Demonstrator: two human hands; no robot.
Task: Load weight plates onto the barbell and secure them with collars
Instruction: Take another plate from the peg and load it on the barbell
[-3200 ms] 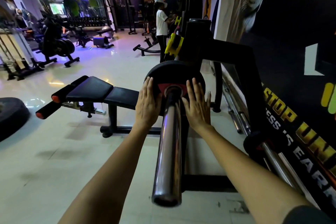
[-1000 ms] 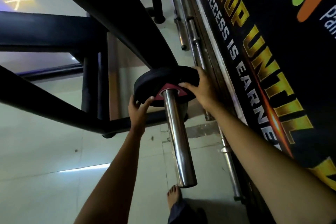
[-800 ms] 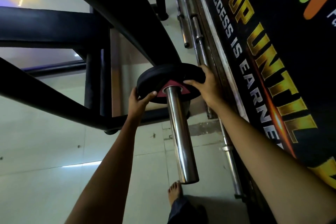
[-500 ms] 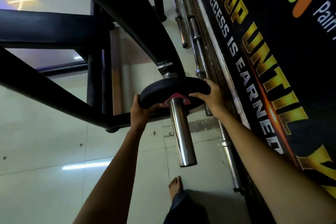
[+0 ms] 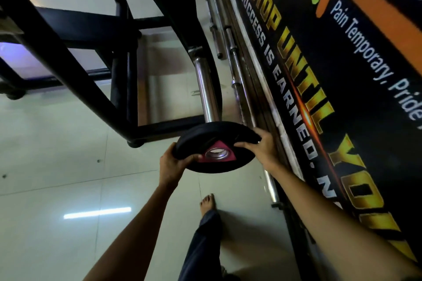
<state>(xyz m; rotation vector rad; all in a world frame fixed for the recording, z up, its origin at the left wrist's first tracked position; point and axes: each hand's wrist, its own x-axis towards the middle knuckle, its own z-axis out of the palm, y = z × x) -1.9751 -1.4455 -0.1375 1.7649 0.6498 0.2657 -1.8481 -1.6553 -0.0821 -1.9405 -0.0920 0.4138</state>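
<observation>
A black weight plate with a red triangular hub sits at the near end of a chrome sleeve on the black rack. Only a metal ring shows in its centre hole, and I cannot tell whether the plate is still on the sleeve. My left hand grips the plate's left rim. My right hand grips its right rim. The bare sleeve runs up behind the plate to the frame. No collar is visible.
Black rack beams cross the left and middle. Spare steel bars lie on the floor along a dark printed wall banner on the right. My bare foot stands on pale tiles below the plate.
The plate has slid along the sleeve toward me, from near the frame to the sleeve's near end, with both hands on its rim. Over three seconds ago both palms pressed a plate on another sleeve.
</observation>
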